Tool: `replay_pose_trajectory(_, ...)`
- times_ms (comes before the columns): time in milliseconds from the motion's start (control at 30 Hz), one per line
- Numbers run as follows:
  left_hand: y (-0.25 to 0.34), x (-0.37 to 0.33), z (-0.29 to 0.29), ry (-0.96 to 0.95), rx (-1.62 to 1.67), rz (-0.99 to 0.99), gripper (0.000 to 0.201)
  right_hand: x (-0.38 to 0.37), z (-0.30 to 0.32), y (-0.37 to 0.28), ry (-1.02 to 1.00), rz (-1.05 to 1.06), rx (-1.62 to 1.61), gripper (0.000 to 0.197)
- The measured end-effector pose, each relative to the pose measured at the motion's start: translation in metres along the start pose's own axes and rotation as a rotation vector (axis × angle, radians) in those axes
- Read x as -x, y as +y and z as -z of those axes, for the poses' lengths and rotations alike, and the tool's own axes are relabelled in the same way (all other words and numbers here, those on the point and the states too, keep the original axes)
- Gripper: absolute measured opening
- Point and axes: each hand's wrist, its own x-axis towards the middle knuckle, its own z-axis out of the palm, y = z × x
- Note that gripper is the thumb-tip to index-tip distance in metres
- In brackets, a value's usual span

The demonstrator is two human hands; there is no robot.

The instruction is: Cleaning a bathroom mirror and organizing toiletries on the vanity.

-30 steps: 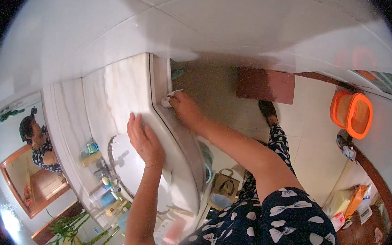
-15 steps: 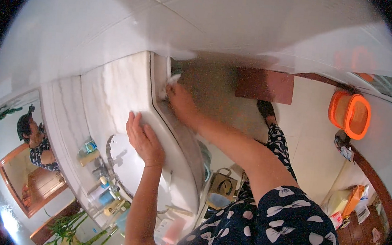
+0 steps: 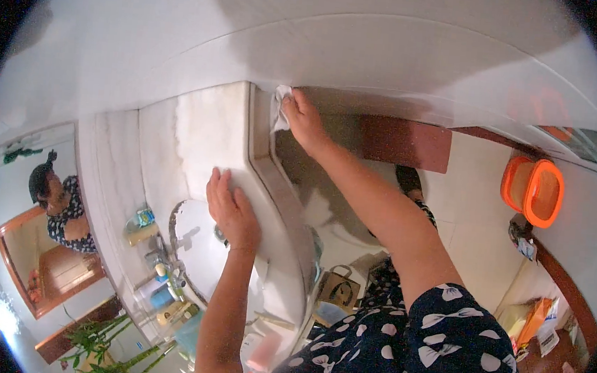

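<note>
the white cloth [image 3: 281,109] is at the far end of the desk [image 3: 208,127], against its front face [image 3: 261,129] and close to the corner where the wall [image 3: 400,58] begins. the right hand [image 3: 306,122] reaches out to it with its fingers pressed together, pinching the crumpled cloth; the bunching probably keeps a soft pad between the fingertips and the stone, and the hand comes in from the open side, where the arm has room over the floor [image 3: 335,210]. the cloth's long axis runs roughly along that front face, its upper end pointing toward the wall and its lower end hanging loosely back toward the person, though folds blur its exact outline. the left hand [image 3: 235,216] holds nothing that shows: it lies palm down on the desk between the basin [image 3: 192,248] and the front edge, fingers extended close together and thumb slightly apart, pointing toward the wall. it seems set there as a prop, likely steadying the body while the other arm stretches forward.
</note>
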Motion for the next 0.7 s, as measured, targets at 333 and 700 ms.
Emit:
replay_pose_trajectory(333,0.001,0.001,0.007,-0.007,-0.034,0.013,0.039,0.095,-0.032,0.026,-0.24,0.153,0.227,0.043)
replay_pose_trajectory(700,0.005,0.0,0.004,-0.004,-0.005,-0.005,0.039,-0.007,0.013,-0.003,-0.168,0.03,-0.081,0.055)
